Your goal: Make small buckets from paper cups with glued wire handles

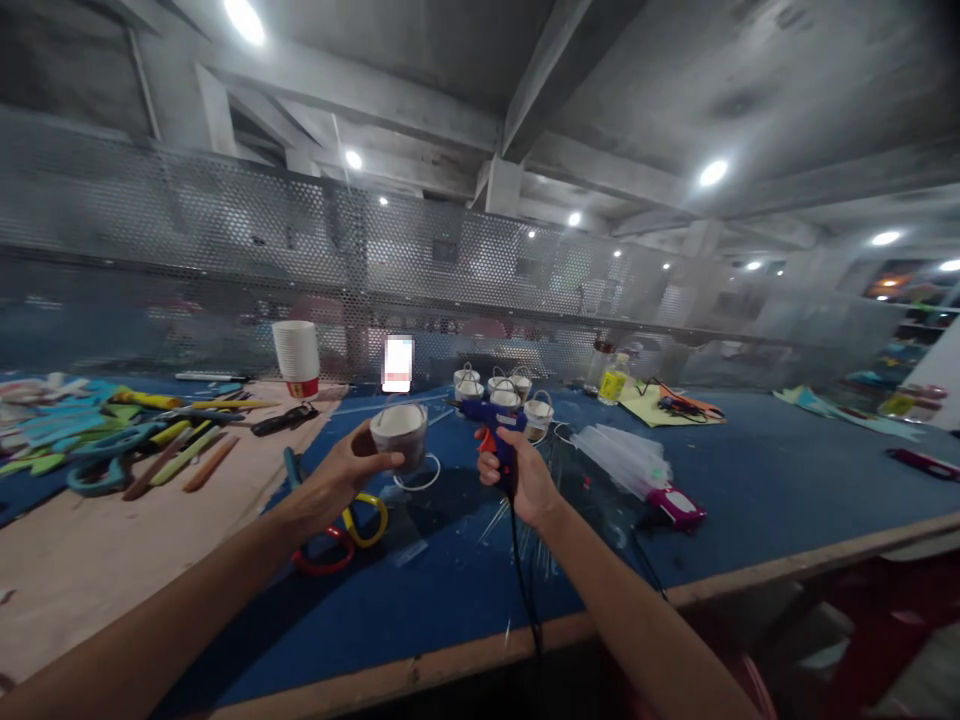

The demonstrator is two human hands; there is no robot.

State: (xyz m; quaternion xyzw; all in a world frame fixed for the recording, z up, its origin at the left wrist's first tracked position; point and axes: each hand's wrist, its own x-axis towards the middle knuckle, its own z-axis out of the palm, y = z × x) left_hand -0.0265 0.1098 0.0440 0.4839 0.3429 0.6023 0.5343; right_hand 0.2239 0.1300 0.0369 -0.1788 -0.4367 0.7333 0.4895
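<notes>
My left hand (355, 472) grips a small white paper cup (401, 438) by its side, a little above the blue tabletop. In my right hand (523, 475) is a blue glue gun (504, 425) with an orange trigger, its nozzle pointing left toward the cup. The gun's black cord hangs down past the table's front edge. A white ring (427, 482) lies just right of the held cup. Below my left wrist are scissors (366, 520) with red and yellow handles. Behind the gun stand several small cups (538, 412) with looped handles.
Left on pale board lie blue-handled scissors (101, 470) and clay-coloured sticks (212, 463). A stack of paper cups (296, 350) and a lit phone (397, 363) stand at the back. Rightward are clear glue sticks (619, 458), a magenta tool (677, 507) and a yellow-labelled bottle (613, 382).
</notes>
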